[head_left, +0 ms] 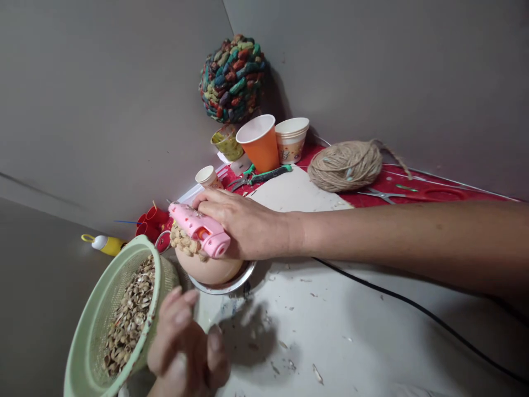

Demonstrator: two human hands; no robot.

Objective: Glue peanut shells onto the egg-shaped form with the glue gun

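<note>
My right hand [243, 226] is closed around a pink glue gun [200, 231], its nozzle pointing to the far left. The gun is over a beige balloon-like ball [212, 270] that rests in a metal bowl [237, 285]. Peanut-like shells [188, 241] cover part of the ball's upper left side. My left hand [185, 347], a little blurred, is raised at the bottom with its fingers half curled and apart. I see nothing in it. Beside it stands a green basket [80, 336] with many small empty-looking shells [130, 314] inside.
Behind are a multicoloured shell-covered ball [232, 80], an orange cup [262, 149], stacked paper cups [292, 140], green-and-black pliers [264, 175], a twine coil [347, 165] and red-handled scissors [430, 194]. A black cord [397, 298] crosses the white table, where shell fragments lie.
</note>
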